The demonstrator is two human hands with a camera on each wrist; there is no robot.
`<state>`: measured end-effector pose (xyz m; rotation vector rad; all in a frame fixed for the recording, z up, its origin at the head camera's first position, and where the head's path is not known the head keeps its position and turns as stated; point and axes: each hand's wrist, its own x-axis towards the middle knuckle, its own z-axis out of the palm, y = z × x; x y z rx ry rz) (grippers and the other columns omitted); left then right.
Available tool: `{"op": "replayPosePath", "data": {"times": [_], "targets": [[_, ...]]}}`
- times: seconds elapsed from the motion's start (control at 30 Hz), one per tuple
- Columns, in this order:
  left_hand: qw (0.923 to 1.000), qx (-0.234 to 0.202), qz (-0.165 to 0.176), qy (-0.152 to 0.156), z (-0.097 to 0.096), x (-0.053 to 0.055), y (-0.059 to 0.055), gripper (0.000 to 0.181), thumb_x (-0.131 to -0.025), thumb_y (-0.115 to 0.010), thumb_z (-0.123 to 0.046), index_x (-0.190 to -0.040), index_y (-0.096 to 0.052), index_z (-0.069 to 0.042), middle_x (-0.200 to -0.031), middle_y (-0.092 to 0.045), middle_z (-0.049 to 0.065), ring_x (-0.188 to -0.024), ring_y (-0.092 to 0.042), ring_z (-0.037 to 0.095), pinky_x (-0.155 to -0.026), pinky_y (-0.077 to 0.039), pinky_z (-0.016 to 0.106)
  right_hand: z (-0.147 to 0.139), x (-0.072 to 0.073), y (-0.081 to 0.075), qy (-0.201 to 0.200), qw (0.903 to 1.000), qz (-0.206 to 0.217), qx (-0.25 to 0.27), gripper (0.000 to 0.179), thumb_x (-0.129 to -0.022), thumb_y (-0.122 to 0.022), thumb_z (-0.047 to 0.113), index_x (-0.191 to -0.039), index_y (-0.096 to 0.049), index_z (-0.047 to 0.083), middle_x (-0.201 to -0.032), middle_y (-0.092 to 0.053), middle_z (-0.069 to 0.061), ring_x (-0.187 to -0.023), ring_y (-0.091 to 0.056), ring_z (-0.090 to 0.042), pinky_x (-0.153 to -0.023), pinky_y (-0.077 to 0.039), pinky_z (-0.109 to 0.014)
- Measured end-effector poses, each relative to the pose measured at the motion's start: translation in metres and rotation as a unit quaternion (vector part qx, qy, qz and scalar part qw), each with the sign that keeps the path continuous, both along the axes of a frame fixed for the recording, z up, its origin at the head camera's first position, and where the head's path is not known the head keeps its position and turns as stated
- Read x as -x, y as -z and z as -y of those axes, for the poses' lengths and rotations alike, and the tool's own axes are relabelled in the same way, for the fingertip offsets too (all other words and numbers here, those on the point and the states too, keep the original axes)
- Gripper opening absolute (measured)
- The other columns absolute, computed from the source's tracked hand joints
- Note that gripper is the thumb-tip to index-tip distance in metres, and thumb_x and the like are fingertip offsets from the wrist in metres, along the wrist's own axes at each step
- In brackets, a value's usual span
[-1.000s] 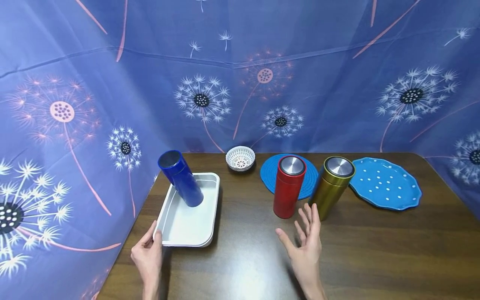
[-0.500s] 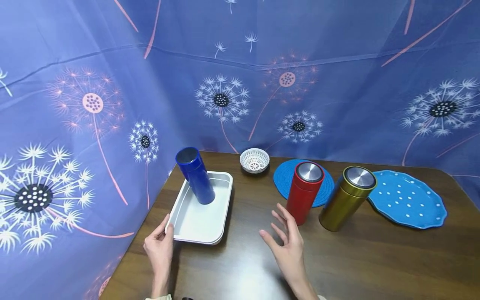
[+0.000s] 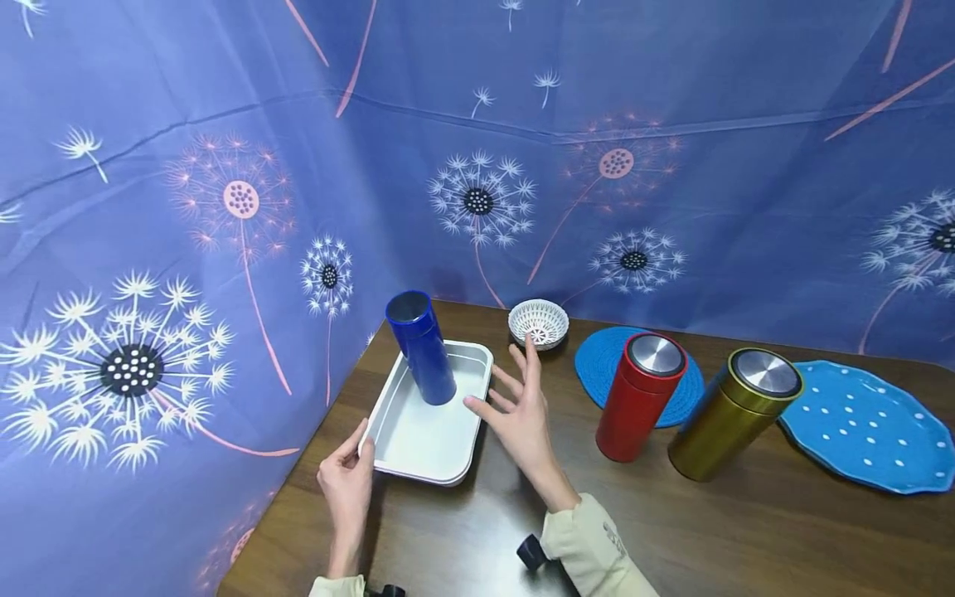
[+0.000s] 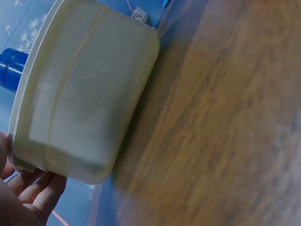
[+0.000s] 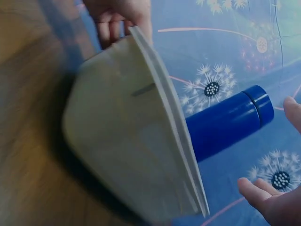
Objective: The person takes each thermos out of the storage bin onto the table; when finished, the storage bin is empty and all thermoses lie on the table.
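My left hand (image 3: 347, 485) pinches the near-left corner of a white rectangular tub (image 3: 418, 452) on the wooden table, thumb on the rim and fingers under it in the left wrist view. A blue flask (image 3: 425, 352) stands inside the tub toward its back left; the right wrist view shows the flask (image 5: 228, 122) rising above the rim. My right hand (image 3: 522, 419) hovers by the tub's right side, fingers spread and holding nothing. In the right wrist view its thumb and fingertips are apart from the flask.
To the right stand a red flask (image 3: 640, 402) and a gold flask (image 3: 731, 419). Behind the red one lies a round blue mat (image 3: 597, 365). A white openwork bowl (image 3: 539, 322) sits at the back, and a blue dotted plate (image 3: 869, 423) at the far right.
My right hand has moved left, away from the red and gold flasks, to the tub's right side. The left hand keeps its grip on the tub corner. The head view has turned left.
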<state>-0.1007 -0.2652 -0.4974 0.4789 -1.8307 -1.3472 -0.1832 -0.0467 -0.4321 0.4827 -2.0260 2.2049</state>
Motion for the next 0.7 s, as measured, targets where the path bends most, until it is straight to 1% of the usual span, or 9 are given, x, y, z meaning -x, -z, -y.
{"op": "replayPosePath", "data": {"times": [0.07,0.13,0.23,0.3,0.4,0.5,0.6,0.7], "targets": [[1.0,-0.003,0.002,0.007,0.001,0.0,0.001,0.027,-0.083,-0.064,0.01,-0.108,-0.071,0.006,-0.105,-0.068,0.028,-0.083,-0.06,-0.008,-0.065,-0.048,0.007,0.011,0.01,-0.003,-0.016,0.9999,0.0,0.004,0.115,-0.077,-0.081,0.001,-0.158,-0.003,0.025,-0.159,-0.021,-0.016,-0.131,-0.046,-0.041,-0.097,-0.046,-0.052],[0.9999,-0.007,0.005,0.009,0.001,0.0,0.001,0.027,-0.083,-0.063,0.011,-0.109,-0.071,0.006,-0.107,-0.067,0.028,-0.086,-0.06,-0.008,-0.067,-0.047,0.007,0.021,0.018,-0.005,-0.026,0.9996,-0.001,0.006,0.113,-0.078,-0.081,0.006,-0.157,-0.004,0.028,-0.159,-0.022,-0.015,-0.132,-0.045,-0.04,-0.099,-0.044,-0.053],[0.9999,0.0,0.013,0.002,0.0,0.0,-0.003,0.027,-0.083,-0.064,0.011,-0.108,-0.071,0.006,-0.105,-0.068,0.027,-0.08,-0.058,-0.009,-0.064,-0.046,0.006,0.034,0.029,-0.007,-0.031,0.9994,-0.007,-0.01,0.11,-0.078,-0.083,0.014,-0.157,-0.008,0.031,-0.158,-0.024,-0.014,-0.133,-0.045,-0.037,-0.1,-0.043,-0.054],[0.9999,0.005,0.014,-0.002,-0.004,-0.001,-0.009,0.027,-0.082,-0.064,0.013,-0.107,-0.071,0.008,-0.103,-0.068,0.029,-0.07,-0.055,-0.008,-0.058,-0.044,0.007,0.041,0.035,-0.008,-0.031,0.9989,-0.008,-0.033,0.109,-0.078,-0.083,0.019,-0.157,-0.009,0.032,-0.159,-0.024,-0.014,-0.134,-0.044,-0.035,-0.101,-0.042,-0.054],[0.9998,0.011,0.015,-0.002,-0.011,-0.005,-0.022,0.027,-0.081,-0.063,0.015,-0.106,-0.07,0.01,-0.094,-0.069,0.031,-0.054,-0.045,-0.006,-0.048,-0.037,0.008,0.051,0.045,-0.01,-0.035,0.9973,-0.009,-0.065,0.109,-0.078,-0.083,0.026,-0.157,-0.007,0.033,-0.159,-0.024,-0.014,-0.138,-0.038,-0.034,-0.106,-0.037,-0.054],[0.9997,0.013,0.02,-0.002,-0.016,-0.01,-0.033,0.027,-0.08,-0.062,0.016,-0.105,-0.069,0.012,-0.09,-0.068,0.032,-0.048,-0.04,-0.004,-0.045,-0.033,0.01,0.06,0.053,-0.013,-0.045,0.9955,-0.009,-0.083,0.111,-0.078,-0.083,0.029,-0.157,-0.005,0.033,-0.161,-0.021,-0.013,-0.142,-0.031,-0.035,-0.11,-0.031,-0.054],[0.9996,0.01,0.026,-0.003,-0.018,-0.011,-0.037,0.026,-0.08,-0.061,0.016,-0.105,-0.069,0.013,-0.092,-0.068,0.032,-0.05,-0.043,-0.004,-0.046,-0.036,0.009,0.068,0.059,-0.015,-0.055,0.9938,-0.006,-0.096,0.112,-0.078,-0.083,0.03,-0.157,-0.004,0.034,-0.162,-0.019,-0.012,-0.144,-0.026,-0.035,-0.113,-0.028,-0.052],[0.9997,0.005,0.025,-0.003,-0.017,-0.012,-0.038,0.026,-0.08,-0.061,0.016,-0.106,-0.069,0.013,-0.097,-0.067,0.032,-0.056,-0.049,-0.004,-0.049,-0.04,0.009,0.077,0.064,-0.016,-0.064,0.9923,0.0,-0.106,0.112,-0.077,-0.083,0.03,-0.157,-0.004,0.035,-0.162,-0.019,-0.011,-0.145,-0.025,-0.035,-0.113,-0.027,-0.052]]}}
